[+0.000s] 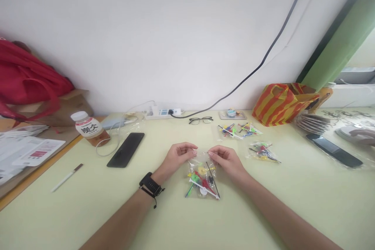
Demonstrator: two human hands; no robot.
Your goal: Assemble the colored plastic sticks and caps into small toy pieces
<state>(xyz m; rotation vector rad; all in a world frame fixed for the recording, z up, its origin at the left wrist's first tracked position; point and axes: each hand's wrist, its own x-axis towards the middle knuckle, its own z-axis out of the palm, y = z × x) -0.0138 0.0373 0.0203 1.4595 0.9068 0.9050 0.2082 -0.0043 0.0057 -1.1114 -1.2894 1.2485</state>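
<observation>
A clear plastic bag (202,179) of small coloured parts lies on the table in front of me. White, red, green and yellow pieces and a thin black rod show through it. My left hand (182,155) pinches the bag's far left corner between thumb and fingers; a black watch is on that wrist. At the far right corner, my right hand (224,159) pinches the same edge. More bags of similar parts sit beyond my right hand: one bag (263,151) nearer, and others (238,130) farther back.
A black phone (125,150), a drink bottle (90,128) and a pen (67,177) are on the left. Glasses (201,120) and a power strip (164,113) lie by the wall. At right are a striped bag (281,105), another phone (334,150) and another person's hand (365,134).
</observation>
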